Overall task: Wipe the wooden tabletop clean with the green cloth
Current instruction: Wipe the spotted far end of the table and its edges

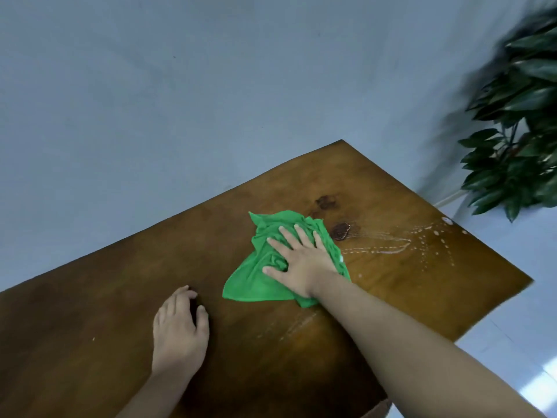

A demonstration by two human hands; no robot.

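The green cloth (pixel 256 279) lies crumpled on the wooden tabletop (pixel 120 291) near its middle. My right hand (pixel 298 260) presses flat on the cloth, fingers spread and pointing toward the far edge. My left hand (pixel 179 327) rests on the bare wood to the left of the cloth, fingers loosely curled, holding nothing. Dark stains (pixel 340 230) mark the wood just beyond the cloth, and a second dark patch (pixel 325 202) lies farther back. White dotted streaks and droplets (pixel 422 242) spread over the right part of the top.
A blue-grey wall (pixel 180 101) stands behind the table's far edge. A leafy green plant (pixel 518 131) stands at the right, beyond the table's corner. Pale floor (pixel 512 342) shows past the right edge. Faint pale smears (pixel 295 324) run across the wood below the cloth.
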